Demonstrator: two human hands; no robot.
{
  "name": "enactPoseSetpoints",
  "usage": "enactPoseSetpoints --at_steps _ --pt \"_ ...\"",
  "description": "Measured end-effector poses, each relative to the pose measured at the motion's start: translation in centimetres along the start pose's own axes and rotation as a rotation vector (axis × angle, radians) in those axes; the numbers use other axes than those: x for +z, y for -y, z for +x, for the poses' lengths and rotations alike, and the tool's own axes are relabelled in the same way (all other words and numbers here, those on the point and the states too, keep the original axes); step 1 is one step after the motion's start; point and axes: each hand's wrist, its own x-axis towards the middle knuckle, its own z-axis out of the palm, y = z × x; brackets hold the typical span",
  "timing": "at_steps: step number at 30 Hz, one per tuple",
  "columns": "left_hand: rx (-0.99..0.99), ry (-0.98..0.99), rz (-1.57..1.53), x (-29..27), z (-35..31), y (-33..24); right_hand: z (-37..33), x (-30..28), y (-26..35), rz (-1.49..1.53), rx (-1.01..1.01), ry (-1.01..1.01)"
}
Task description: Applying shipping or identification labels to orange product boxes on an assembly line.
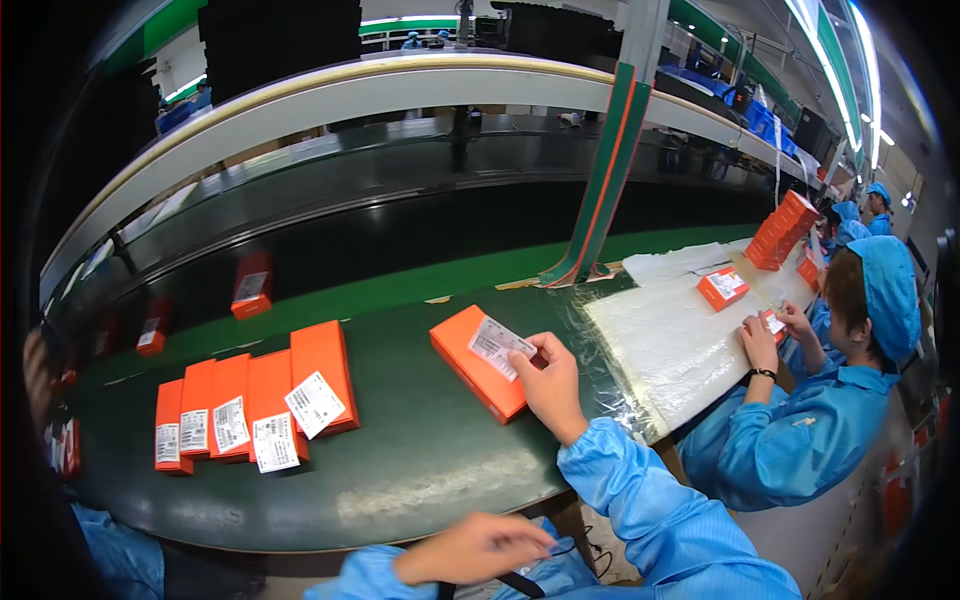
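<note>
Meanwhile, on a packing line, work runs from left to right across a dark green table. At far left, a row of five orange boxes lies side by side, each overlapping its neighbour; four carry a white label on the near end, the tallest at the right of the row bearing a tilted one, and the second from the left shows no label that can be made out. Beyond them, on the conveyor, more orange boxes ride apart from one another, blurred by motion.

Near the lower edge, the left hand hangs just off the table's front, fingers curled around a thin dark strap or cord; what it is cannot be told.

At centre, the right hand pinches a white sticker between thumb and fingers and presses it against the top of a single orange box, which lies flat on the table, well apart from the finished row. Judging by this, labelling of that box is under way, not complete.

Further right, a clear plastic sheet covers the table. A co-worker in blue coat and cap bends over a small orange box there, with a stack of orange boxes beyond.
</note>
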Motion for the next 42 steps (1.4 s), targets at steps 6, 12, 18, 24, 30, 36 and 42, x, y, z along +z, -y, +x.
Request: enactPoseSetpoints --at_steps 6,12,18,24,30,36,42 --pt "0.487 -1.07 -0.073 -10.8 2.3 -3.1 0.1 1.5 8.8 0.503 0.07 0.486" --pt "0.361 -0.607 -0.472 -12.5 3.0 -0.4 -1.2 3.9 8.6 0.54 0.328 0.617" --pt "0.399 -0.423 -0.608 -13.6 2.6 0.6 -0.9 4.6 6.6 0.584 0.528 0.759" --pt "0.442 -0.557 -0.504 -13.5 1.9 0.8 -1.6 4.5 7.5 0.69 0.521 0.783" --pt "0.377 -0.591 -0.507 -12.9 2.4 0.3 -2.5 4.3 7.5 0.558 0.402 0.673" --pt "0.333 -0.553 -0.605 -12.5 2.5 0.2 -2.8 4.3 7.4 0.608 0.41 0.673" --pt "0.316 -0.706 -0.373 -12.3 2.4 0.6 -3.5 4.8 7.6 0.508 0.325 0.509"
